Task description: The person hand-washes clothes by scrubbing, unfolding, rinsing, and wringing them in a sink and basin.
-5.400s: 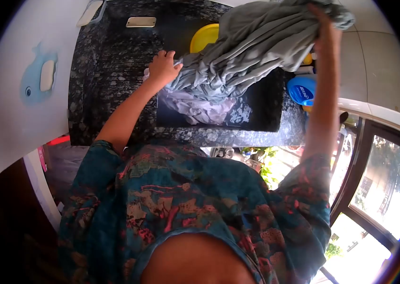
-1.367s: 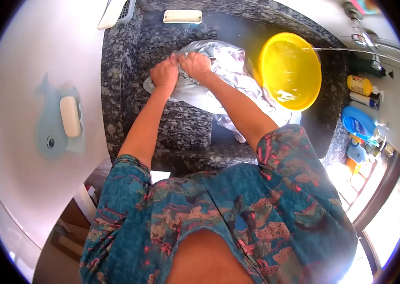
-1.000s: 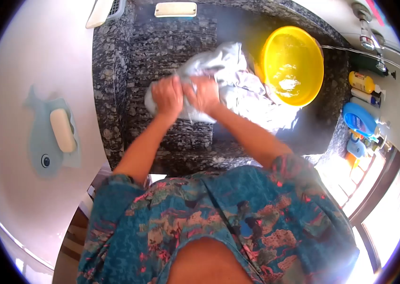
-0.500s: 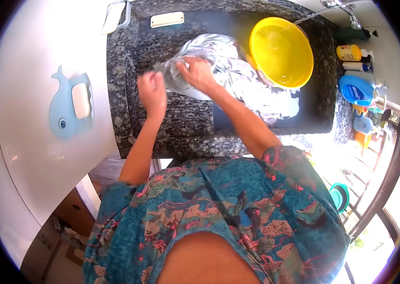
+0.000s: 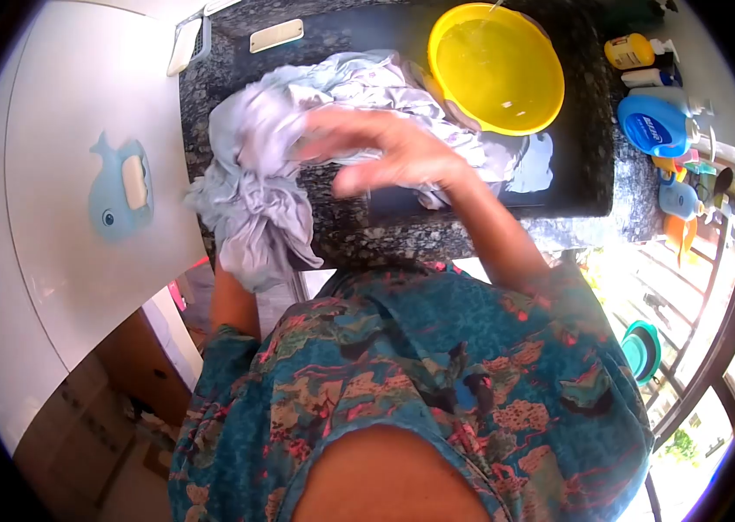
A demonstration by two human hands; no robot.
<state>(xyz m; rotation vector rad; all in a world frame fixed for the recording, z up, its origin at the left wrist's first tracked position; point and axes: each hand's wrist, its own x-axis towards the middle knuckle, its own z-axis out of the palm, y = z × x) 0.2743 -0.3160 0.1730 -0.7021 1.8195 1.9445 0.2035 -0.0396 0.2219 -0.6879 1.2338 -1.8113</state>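
Wet, pale grey-lilac cloth (image 5: 259, 204) lies bunched across the dark stone sink, its left end draped over the front rim. That end covers my left hand, and only the forearm (image 5: 234, 300) shows below it, so its fingers are hidden. Over the middle of the cloth is my right hand (image 5: 385, 157), blurred, thumb and fingers apart, with its fingertips near or against the raised fold. To the right, a yellow basin (image 5: 507, 74) full of water stands in the sink, touching the cloth's far part.
A whale-shaped soap dish (image 5: 115, 204) holding a white bar of soap (image 5: 134, 183) sits on the left counter. A beige bar (image 5: 276, 36) lies at the back of the sink. Several bottles, among them a blue one (image 5: 650, 126), line the right ledge.
The cloth's left part has come up and toward me, spreading over the front rim and covering my left hand. My right hand has opened off the cloth. The view has shifted slightly.
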